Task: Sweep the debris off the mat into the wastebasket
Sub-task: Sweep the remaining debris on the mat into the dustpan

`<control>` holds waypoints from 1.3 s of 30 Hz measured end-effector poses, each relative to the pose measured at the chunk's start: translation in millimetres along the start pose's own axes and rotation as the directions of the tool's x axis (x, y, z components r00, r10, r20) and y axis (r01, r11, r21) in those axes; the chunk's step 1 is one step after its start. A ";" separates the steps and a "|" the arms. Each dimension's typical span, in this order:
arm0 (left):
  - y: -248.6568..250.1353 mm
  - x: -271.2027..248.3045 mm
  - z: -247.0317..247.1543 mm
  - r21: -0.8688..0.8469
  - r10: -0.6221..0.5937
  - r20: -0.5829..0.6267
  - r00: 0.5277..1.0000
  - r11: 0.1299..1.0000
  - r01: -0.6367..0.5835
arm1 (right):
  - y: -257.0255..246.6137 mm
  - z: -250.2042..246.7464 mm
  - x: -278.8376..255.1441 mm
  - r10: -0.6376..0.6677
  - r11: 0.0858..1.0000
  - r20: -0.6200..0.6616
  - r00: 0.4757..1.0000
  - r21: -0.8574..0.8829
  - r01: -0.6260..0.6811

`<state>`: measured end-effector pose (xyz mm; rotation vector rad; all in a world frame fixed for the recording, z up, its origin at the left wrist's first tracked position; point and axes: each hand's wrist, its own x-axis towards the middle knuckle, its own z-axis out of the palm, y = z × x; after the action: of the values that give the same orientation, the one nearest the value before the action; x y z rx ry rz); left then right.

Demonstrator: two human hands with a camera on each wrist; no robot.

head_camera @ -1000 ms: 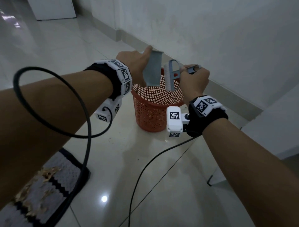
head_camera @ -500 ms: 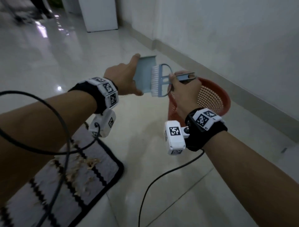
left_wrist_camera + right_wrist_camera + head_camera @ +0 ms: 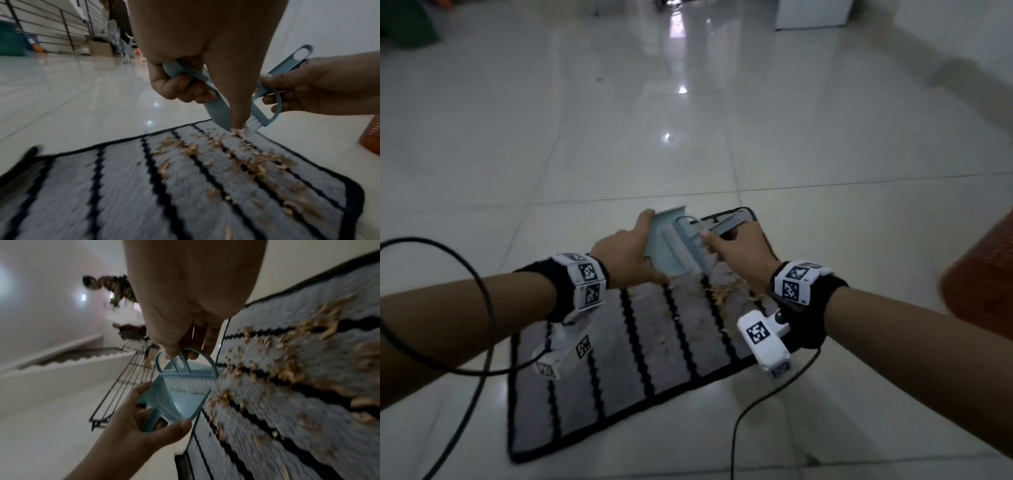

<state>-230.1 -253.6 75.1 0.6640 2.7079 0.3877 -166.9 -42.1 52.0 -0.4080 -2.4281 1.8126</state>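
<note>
Glossy pale floor tiles (image 3: 592,144) are throwing back light spots at twelve o'clock, while the mat (image 3: 619,359) is showing a rough, tufted cloth pile strewn with dry flaky debris (image 3: 257,165), and the dustpan (image 3: 180,402) and brush (image 3: 185,369) are looking like smooth matt plastic.

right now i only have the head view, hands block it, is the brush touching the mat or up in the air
Observer: In the left wrist view the brush appears to touch the mat with its bristle tips, at the far edge among the tan shavings.
Operator: anything in the dustpan
Observer: The right wrist view shows the dustpan bare inside, with the bristles at its mouth.
Operator: how is the left hand holding it
Observer: The left hand has its fingers curled round the dustpan's handle, thumb down along the pan.
</note>
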 end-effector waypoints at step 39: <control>-195.5 -83.4 96.3 -0.140 -0.244 0.105 0.964 0.956 0.257 | 21.7 172.7 36.4 0.026 0.992 0.000 1.000 -0.125 -0.025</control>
<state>-202.1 -443.7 -57.3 0.2831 2.6042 0.4829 -237.1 -187.3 -22.9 -0.4490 -2.5582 1.6757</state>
